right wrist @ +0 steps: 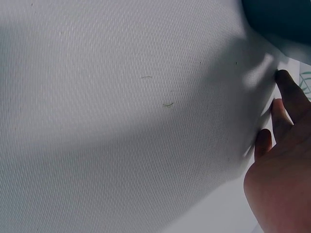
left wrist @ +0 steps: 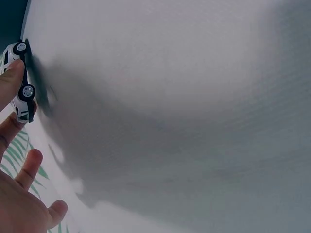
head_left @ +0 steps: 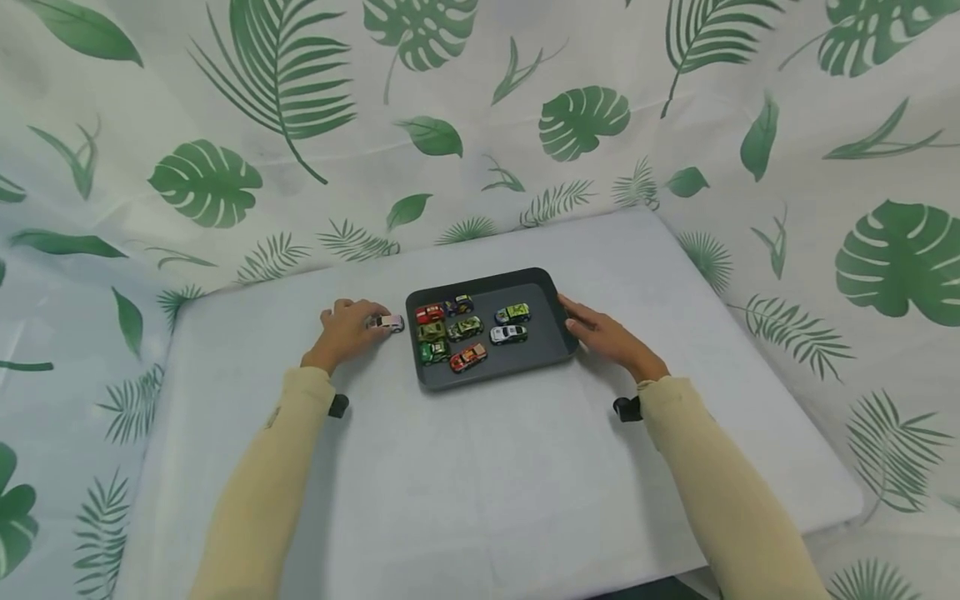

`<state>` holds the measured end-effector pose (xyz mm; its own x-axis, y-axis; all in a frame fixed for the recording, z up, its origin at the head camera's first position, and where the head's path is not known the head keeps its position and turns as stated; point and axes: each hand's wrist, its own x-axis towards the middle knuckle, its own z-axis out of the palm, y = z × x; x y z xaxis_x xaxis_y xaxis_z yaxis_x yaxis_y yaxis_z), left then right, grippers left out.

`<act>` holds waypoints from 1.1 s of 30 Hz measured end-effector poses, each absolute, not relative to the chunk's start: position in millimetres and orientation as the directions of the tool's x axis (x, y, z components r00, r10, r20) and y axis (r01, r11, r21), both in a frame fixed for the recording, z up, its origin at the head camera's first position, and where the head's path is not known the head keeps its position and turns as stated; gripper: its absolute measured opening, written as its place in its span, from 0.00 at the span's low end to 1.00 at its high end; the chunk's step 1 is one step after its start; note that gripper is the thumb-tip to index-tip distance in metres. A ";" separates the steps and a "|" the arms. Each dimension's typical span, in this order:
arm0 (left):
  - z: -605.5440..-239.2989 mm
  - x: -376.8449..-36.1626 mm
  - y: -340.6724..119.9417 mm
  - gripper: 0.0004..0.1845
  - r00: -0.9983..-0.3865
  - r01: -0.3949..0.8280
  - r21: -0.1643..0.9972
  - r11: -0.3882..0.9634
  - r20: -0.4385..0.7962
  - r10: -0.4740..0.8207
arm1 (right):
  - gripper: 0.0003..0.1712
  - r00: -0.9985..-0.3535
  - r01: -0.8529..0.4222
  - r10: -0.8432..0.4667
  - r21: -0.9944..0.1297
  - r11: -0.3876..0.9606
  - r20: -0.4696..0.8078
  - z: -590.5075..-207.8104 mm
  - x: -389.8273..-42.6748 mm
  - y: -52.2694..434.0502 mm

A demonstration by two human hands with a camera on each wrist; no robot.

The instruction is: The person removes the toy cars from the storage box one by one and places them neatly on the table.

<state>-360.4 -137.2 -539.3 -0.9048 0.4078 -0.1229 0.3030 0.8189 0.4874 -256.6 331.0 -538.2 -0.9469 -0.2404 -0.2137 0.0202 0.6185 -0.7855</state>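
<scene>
Car: white toy car (head_left: 390, 323) with dark wheels, at the fingertips of the left grip (head_left: 345, 329), just outside the tray (head_left: 543, 337); whether its wheels touch the table (head_left: 480, 475) cannot be told.
Left hold: thumb and finger clamped on the car's sides, with other fingers spread clear of it, nearer the wrist.
Right hold: right grip (head_left: 603, 335) lies unclenched against the tray's right wall, fingers extended and touching its edge.
Tray: dark grey and shallow, it stands between the two grips, its left wall just beside the pinched car.
Cars nearest the left grip: a red car (head_left: 430, 314), an olive car (head_left: 432, 332) and a green car (head_left: 434, 353) line the tray's near-left side; beside them, farther from that grip, sit a dark blue car (head_left: 460, 305), a camouflage-patterned car (head_left: 466, 328) and an orange-red car (head_left: 469, 357).
Cars nearest the right grip: a lime car (head_left: 513, 313) and a silver-white car (head_left: 508, 334).
Sleeves: pale yellow sleeves (head_left: 258, 475) cover both arms behind the grips.
Backdrop: leaf-printed cloth (head_left: 495, 125) hangs beyond both grips.
</scene>
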 end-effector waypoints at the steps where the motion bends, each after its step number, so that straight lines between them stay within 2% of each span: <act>1: -539.9 -360.2 -136.9 0.20 -0.905 0.305 0.484 0.821 -0.122 0.408 | 0.35 -0.947 0.015 -0.244 -0.786 0.618 -0.210 -538.7 -256.5 331.3; 16: -544.3 -356.5 -134.1 0.20 -0.911 0.296 0.495 0.817 -0.110 0.397 | 0.35 -0.950 -0.030 -0.267 -0.808 0.588 -0.160 -541.4 -258.6 332.8; 21: -541.8 -356.6 -138.2 0.27 -0.908 0.282 0.499 0.819 -0.137 0.396 | 0.35 -0.948 -0.030 -0.272 -0.808 0.589 -0.164 -543.6 -259.2 333.1; 26: -529.5 -361.9 -138.6 0.34 -0.912 0.273 0.571 0.775 -0.103 0.397 | 0.35 -0.949 -0.034 -0.268 -0.793 0.609 -0.166 -544.7 -259.1 335.1; 33: -497.3 -370.0 -120.4 0.34 -0.913 0.307 0.670 0.676 0.009 0.407 | 0.35 -0.947 -0.028 -0.271 -0.800 0.600 -0.170 -544.1 -257.8 335.4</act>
<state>-370.0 -120.4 -497.3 -0.9134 0.4070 0.0086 0.3074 0.6759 0.6698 -257.8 335.4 -544.1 -0.9475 -0.2708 -0.1702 -0.0278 0.5999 -0.7996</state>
